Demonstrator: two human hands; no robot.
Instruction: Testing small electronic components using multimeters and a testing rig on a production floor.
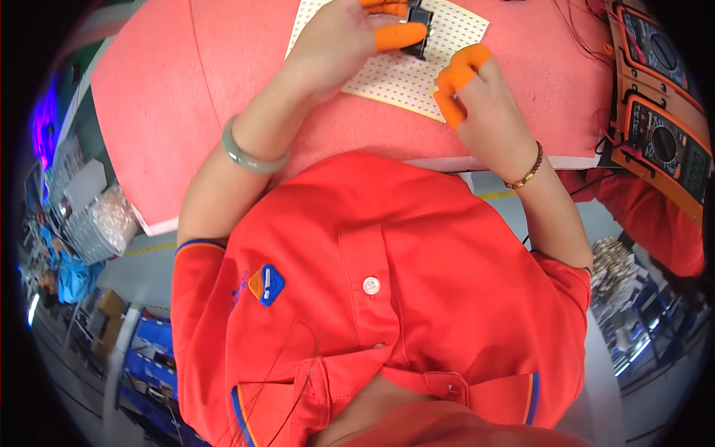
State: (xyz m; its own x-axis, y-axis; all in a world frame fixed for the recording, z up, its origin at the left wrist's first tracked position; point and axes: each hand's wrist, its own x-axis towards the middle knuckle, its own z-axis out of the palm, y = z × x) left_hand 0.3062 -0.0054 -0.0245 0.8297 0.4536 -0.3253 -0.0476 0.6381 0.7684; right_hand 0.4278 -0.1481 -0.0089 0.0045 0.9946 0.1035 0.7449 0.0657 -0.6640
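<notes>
On the cream dotted sheet [406, 71] near the pink mat's front edge, the left hand [335, 41] pinches a small black block [419, 30], while the right hand [477, 104], fingers curled and holding nothing, rests on the sheet's near-right edge.

Single head view, fisheye, looking steeply down own chest; red polo shirt [357, 298] fills lower frame, very close. Facing forward over pink table mat [186, 89] at top. Left hand [335, 45] pinching small black part [421, 26] at top edge, far end of view; right hand [484, 112] just right of grip. Multimeters [659, 127] farther right, bent along rim. No second view.
</notes>
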